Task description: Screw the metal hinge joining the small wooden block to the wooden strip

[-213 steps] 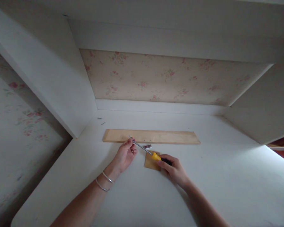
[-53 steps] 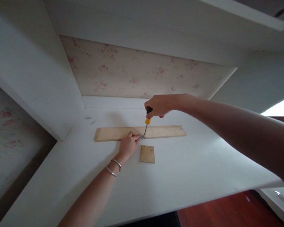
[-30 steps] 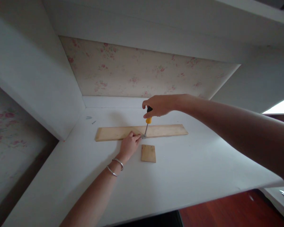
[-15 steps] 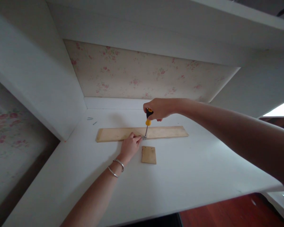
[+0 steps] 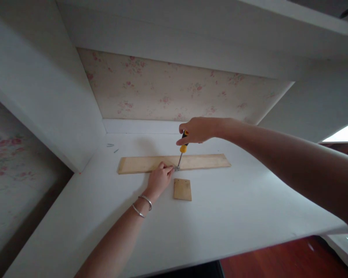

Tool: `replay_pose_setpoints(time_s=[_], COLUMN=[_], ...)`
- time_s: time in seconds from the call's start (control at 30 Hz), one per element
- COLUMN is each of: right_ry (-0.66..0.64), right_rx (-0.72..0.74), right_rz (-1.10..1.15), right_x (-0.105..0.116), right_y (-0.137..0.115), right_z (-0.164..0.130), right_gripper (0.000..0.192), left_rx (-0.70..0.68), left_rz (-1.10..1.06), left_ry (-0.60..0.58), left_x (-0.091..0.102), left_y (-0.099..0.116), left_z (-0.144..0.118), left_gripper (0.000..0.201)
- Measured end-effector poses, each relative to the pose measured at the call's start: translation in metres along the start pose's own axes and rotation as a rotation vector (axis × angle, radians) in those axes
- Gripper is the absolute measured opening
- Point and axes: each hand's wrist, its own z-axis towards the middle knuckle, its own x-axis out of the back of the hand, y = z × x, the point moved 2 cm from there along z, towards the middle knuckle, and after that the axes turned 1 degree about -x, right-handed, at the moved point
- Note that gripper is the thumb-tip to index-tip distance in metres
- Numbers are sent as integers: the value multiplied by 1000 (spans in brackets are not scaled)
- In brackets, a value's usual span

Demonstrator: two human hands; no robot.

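At the far left of the white desk we see a few small screws lying loose near the corner. Our left hand pinches a small metal bracket against the long wooden strip, fingers closed on it. Just below lies a small wooden square. Our right hand grips the yellow-handled screwdriver, tip on the bracket.

- On your counter the long wooden plank lies crosswise, toward the back wall.
- The small wooden square lies just in front of it.
- A small metal piece sits at the plank's near edge, with loose screws far back left.
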Motion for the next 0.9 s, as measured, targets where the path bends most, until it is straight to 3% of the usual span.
replay_pose_setpoints(time_s=[0.1,0.2,0.27,0.37,0.5,0.6,0.7,0.8,0.9], right_ry=[-46,-60,-63,-60,-10,31,-22,-63,-40], right_rx=[75,7,-23,81,67,88,166,73,25], right_rz=[105,39,24,100,21,46,112,24,40], right_x=[-3,-3,-2,-2,-5,-6,-4,-1,1], right_y=[1,3,3,0,2,3,1,-1,-2], right_z=[-1,1,1,2,7,9,5,1,-1], right_gripper=[58,50,57,63,45,53,55,43,54], left_rx=[1,-3,-3,-7,1,11,1,-12,-17], left_rz=[0,0,-1,-6,0,7,12,17,12], left_ry=[8,21,29,39,28,18,26,38,39], left_x=[-1,-2,-2,-2,-2,-2,-3,-3,-3], left_y=[0,-1,-1,-2,-1,0,-1,-1,-1], left_z=[0,0,0,-1,-1,-1,-1,-1,-1], left_gripper=[33,33,34,33,34,34,33,33,34])
